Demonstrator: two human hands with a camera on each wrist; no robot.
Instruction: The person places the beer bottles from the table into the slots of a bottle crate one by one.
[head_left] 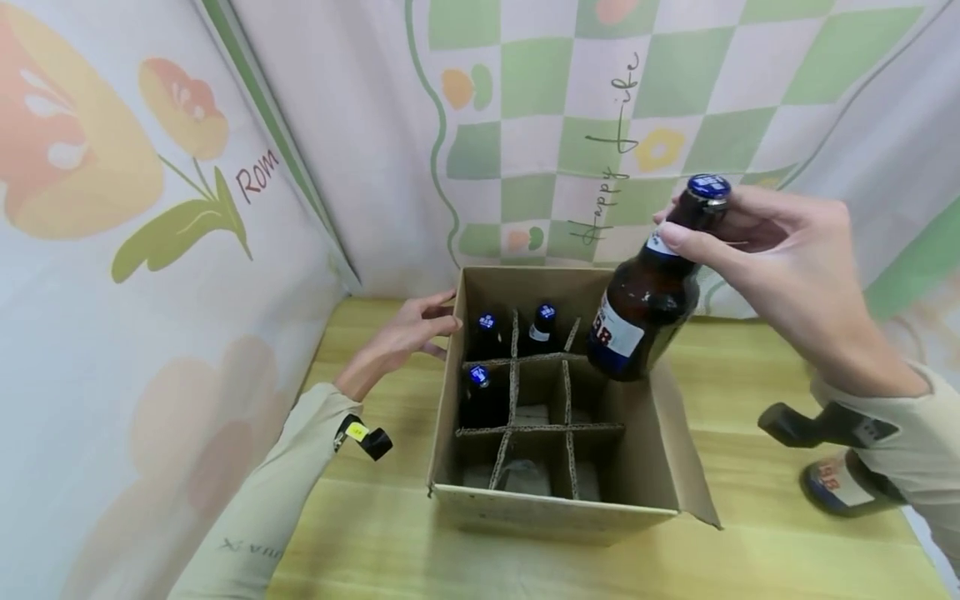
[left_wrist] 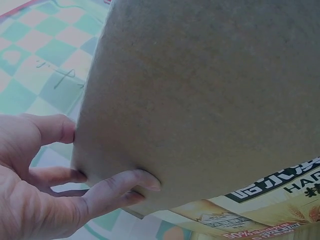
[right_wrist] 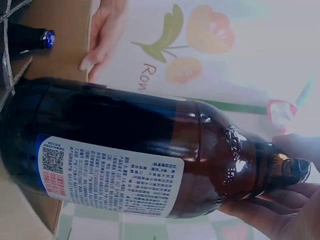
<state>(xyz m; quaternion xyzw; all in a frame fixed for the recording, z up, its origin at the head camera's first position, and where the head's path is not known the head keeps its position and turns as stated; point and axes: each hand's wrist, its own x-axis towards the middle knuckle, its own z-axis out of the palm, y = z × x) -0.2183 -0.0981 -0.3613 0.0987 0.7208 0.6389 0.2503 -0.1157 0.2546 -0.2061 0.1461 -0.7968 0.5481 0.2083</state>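
Note:
My right hand (head_left: 787, 267) grips a brown beer bottle (head_left: 645, 308) by its neck, just under the blue cap. The bottle hangs tilted over the right back part of a cardboard box (head_left: 555, 508). In the right wrist view the bottle's back label (right_wrist: 110, 175) faces the camera. My left hand (head_left: 408, 329) touches the box's left wall near the back corner, its fingers fairly straight against the cardboard in the left wrist view. Inside the box, divider strips (head_left: 540, 427) form compartments; three capped bottles (head_left: 546, 321) stand in the back left, back middle and middle left ones.
Another beer bottle (head_left: 843, 483) stands on the wooden table (head_left: 360, 517) at the right, partly hidden by my right forearm. The box's right flap (head_left: 686, 450) is folded outward. Printed curtains (head_left: 375, 125) hang behind and to the left of the table.

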